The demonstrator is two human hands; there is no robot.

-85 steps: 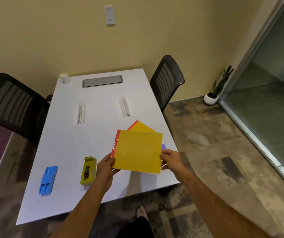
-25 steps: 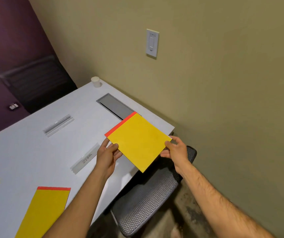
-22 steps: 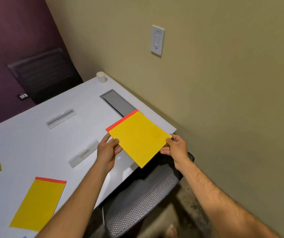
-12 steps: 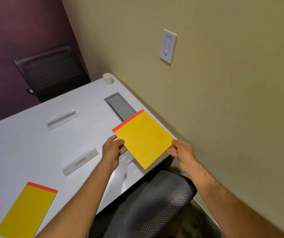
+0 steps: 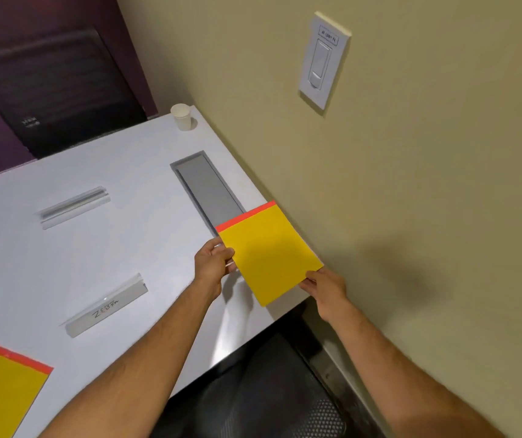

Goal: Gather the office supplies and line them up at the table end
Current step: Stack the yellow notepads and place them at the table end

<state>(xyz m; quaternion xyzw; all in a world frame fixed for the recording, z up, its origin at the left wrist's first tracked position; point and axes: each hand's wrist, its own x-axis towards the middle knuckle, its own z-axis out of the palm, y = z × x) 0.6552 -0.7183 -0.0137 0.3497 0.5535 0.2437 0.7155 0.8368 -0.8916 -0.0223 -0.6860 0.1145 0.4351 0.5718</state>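
**Notepad held over the wall-end corner, ready to set down**

Notepad (image 5: 269, 254), yellow with a red strip along its far edge, sits between your two hands above the corner of the white table (image 5: 48, 263) nearest the wall. Your left hand (image 5: 212, 263) pinches its left edge, fingers closed on the pad; your right hand (image 5: 326, 286) grips the near right corner the same way. The pad's far end overlaps the grey cable hatch (image 5: 206, 188), and whether it touches the tabletop yet is not clear.

To place it well, lower it flat and square it to the table end, red strip pointing the way you want the whole row to run. It is probably better to keep it off the hatch, so it lies level, and clear of the edge, where it looks likely to slip toward the chair (image 5: 269, 390) below. Let go with one hand only once the pad rests fully on the surface.

A second yellow pad (image 5: 0, 393) lies well apart at the near left, with two clear name holders (image 5: 105, 308) (image 5: 73, 207) between; these likely still need bringing over.
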